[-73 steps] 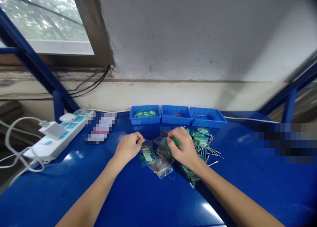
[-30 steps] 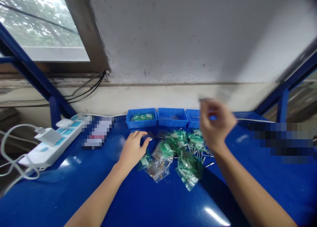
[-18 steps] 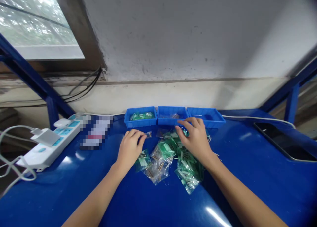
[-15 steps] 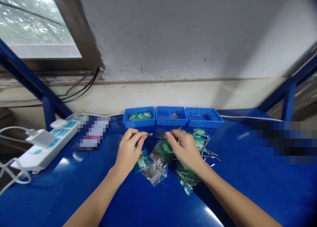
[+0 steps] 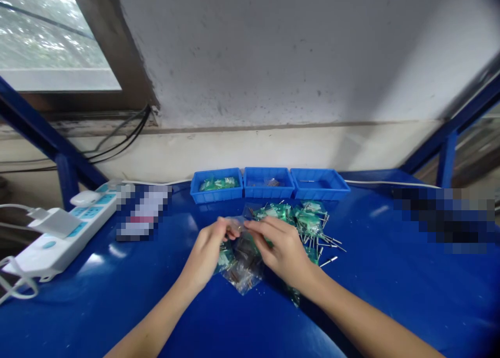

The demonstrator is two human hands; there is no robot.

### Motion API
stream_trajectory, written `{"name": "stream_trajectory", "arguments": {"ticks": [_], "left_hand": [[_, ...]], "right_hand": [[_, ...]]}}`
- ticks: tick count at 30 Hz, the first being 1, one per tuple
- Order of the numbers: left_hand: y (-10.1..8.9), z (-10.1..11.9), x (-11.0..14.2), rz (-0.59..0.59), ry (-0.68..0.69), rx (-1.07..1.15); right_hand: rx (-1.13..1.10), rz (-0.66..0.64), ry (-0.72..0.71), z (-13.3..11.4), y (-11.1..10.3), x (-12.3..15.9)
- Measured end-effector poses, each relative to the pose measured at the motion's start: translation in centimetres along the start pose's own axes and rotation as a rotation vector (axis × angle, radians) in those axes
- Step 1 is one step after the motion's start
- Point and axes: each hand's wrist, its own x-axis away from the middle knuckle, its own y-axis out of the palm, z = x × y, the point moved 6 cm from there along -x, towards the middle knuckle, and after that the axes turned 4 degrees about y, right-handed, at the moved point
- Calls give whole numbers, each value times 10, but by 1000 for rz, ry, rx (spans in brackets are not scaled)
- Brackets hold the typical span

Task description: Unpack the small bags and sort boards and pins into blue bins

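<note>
Between my hands a small clear plastic bag [image 5: 236,225] is stretched, with something brownish blurred near it. My left hand [image 5: 208,246] is closed, its thumb and curled fingers on the bag's left side. With thumb and forefinger, my right hand [image 5: 279,243] pinches the bag's right edge. Below them lie clear bags of brownish pins [image 5: 242,276] and a green bag [image 5: 225,258]. Beyond and right of my right hand are more green bags [image 5: 310,220] and loose metal pins [image 5: 328,261]. My right hand and forearm partly cover the pile.
Three blue bins stand along the wall: the left bin [image 5: 216,195] has green bags, the middle bin [image 5: 269,192] a few small items, the right bin [image 5: 321,194] a thin pin. A white power strip [image 5: 64,243] with chargers and a pixelated item [image 5: 144,212] are at left.
My left hand has moved slightly down and curled inward. My right hand has come down and left to meet it, and a clear bag is now between them where a small metallic piece was showing.
</note>
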Motion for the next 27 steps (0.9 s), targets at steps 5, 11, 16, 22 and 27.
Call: {"name": "stream_trajectory", "arguments": {"ticks": [5,11,16,22,27], "left_hand": [[-11,-12,-1,144,-98,0],[-7,31,12,212,470,-351],[11,45,25,103,711,-503],[-5,24,2,-168,297,-584],[-37,-7,-3,-416,-14,-691]], "right_hand": [[40,-31,-45,-1,8,4],[-419,-52,444,18,11,1],[-841,-97,627,11,20,3],[-802,265,654,34,-21,-8],[-290,1069,63,13,-143,-16]]}}
